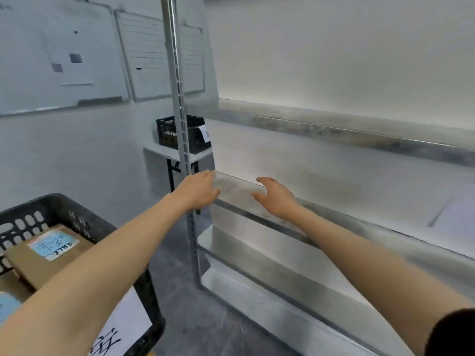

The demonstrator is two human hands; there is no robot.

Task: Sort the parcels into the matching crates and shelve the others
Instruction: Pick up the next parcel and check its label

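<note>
Both my arms reach forward to a metal shelf [334, 219]. My left hand [199, 188] is at the shelf's left end beside the upright post, fingers relaxed, holding nothing. My right hand [275, 196] hovers over the same shelf board, fingers spread, also holding nothing. At the lower left stands a black plastic crate [61, 206] with a white paper label on its front. Inside it lies a brown cardboard parcel [38, 258] with a blue sticker, and more parcels sit partly hidden under my left arm.
The slotted steel post [180, 119] of the shelving rises in the middle. A higher shelf [334, 124] and a lower shelf [270, 273] are bare. A second black crate [185, 134] stands on a small white table at the back. Whiteboards hang on the left wall.
</note>
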